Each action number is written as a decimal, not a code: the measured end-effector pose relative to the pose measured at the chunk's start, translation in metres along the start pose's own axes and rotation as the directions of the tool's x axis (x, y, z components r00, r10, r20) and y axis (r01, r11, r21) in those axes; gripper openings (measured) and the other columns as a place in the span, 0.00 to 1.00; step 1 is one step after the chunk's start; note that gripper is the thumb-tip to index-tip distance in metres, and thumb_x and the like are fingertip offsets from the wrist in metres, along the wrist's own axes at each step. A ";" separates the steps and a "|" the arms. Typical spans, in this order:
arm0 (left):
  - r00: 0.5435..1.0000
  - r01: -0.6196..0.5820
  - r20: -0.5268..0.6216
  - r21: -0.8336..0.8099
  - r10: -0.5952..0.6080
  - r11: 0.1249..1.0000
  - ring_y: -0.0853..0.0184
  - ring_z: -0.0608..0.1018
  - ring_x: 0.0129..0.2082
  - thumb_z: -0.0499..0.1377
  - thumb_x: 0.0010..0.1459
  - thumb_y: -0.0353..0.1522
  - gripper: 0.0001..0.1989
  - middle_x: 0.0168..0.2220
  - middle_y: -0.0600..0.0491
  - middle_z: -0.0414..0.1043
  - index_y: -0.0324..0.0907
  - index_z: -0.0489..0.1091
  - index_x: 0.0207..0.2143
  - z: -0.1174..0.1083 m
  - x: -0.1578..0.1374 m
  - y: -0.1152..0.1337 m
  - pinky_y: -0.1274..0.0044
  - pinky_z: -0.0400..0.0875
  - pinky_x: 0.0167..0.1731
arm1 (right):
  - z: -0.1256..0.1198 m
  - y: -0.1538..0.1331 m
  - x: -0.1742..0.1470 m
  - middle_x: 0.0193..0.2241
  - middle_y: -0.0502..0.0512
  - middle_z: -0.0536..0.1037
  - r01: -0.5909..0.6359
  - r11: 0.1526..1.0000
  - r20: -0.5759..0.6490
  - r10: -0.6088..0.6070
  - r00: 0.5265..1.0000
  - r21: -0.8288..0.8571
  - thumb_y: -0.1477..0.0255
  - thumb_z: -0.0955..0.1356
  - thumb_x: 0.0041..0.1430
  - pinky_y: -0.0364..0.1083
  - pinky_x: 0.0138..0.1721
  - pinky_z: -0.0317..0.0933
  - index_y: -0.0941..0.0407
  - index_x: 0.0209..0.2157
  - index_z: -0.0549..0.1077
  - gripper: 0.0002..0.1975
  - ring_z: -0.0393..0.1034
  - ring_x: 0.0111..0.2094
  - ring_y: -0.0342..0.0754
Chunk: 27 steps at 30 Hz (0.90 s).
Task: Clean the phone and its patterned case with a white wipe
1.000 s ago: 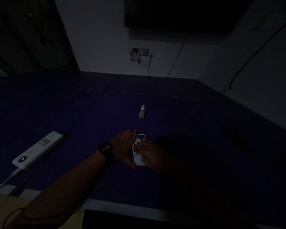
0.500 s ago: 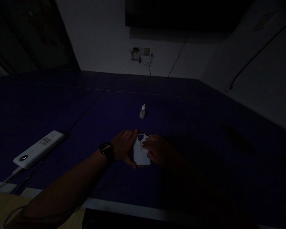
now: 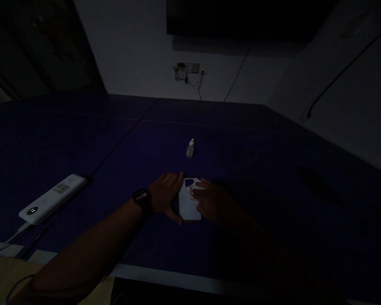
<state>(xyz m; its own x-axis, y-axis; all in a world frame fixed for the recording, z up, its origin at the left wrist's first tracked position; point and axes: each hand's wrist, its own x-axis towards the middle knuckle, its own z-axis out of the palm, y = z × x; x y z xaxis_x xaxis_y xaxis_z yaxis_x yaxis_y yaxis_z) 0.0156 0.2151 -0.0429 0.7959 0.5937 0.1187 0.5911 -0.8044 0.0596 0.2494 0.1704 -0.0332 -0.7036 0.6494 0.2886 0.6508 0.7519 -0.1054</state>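
Note:
A white phone case [image 3: 189, 209] with a dark cutout near its top lies flat on the dark blue table. My left hand [image 3: 165, 192], wearing a black watch [image 3: 142, 197], holds the case along its left side. Its index finger is at the top corner and its thumb at the bottom corner. In my right hand [image 3: 213, 201] a crumpled white wipe [image 3: 192, 192] is pressed on the upper right of the case; part of the wipe is hidden under the fingers. Beyond the case stands a small dropper bottle [image 3: 189, 150] with a white cap.
On the left lies a white power bank [image 3: 52, 199] with a lit display and a cable [image 3: 9, 241]. A dark flat object [image 3: 317, 184], hard to make out, is at the right. Wall sockets [image 3: 190, 68] and a black screen [image 3: 250, 19] are behind the table.
My right hand has shifted slightly right with the wipe, showing more of the case's upper middle. My left hand stays at the case's left side.

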 end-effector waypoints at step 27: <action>0.971 0.135 0.194 0.030 -0.139 0.990 0.47 0.75 0.51 0.63 0.42 0.64 0.58 0.54 0.40 0.72 0.45 0.50 0.68 -0.032 -0.012 -0.022 0.62 0.66 0.48 | 0.007 0.017 -0.011 0.51 0.63 0.80 0.123 0.981 -0.133 -0.103 0.986 0.151 0.82 0.65 0.58 0.59 0.59 0.65 0.59 0.51 0.76 0.20 0.72 0.56 0.54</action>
<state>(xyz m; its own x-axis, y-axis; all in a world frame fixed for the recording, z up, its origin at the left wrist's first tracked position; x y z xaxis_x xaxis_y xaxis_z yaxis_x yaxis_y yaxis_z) -0.0106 0.2249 -0.0137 0.7163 0.6926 -0.0853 0.6972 -0.7155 0.0450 0.2663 0.1763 -0.0447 -0.7225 0.5474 0.4223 0.5086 0.8346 -0.2116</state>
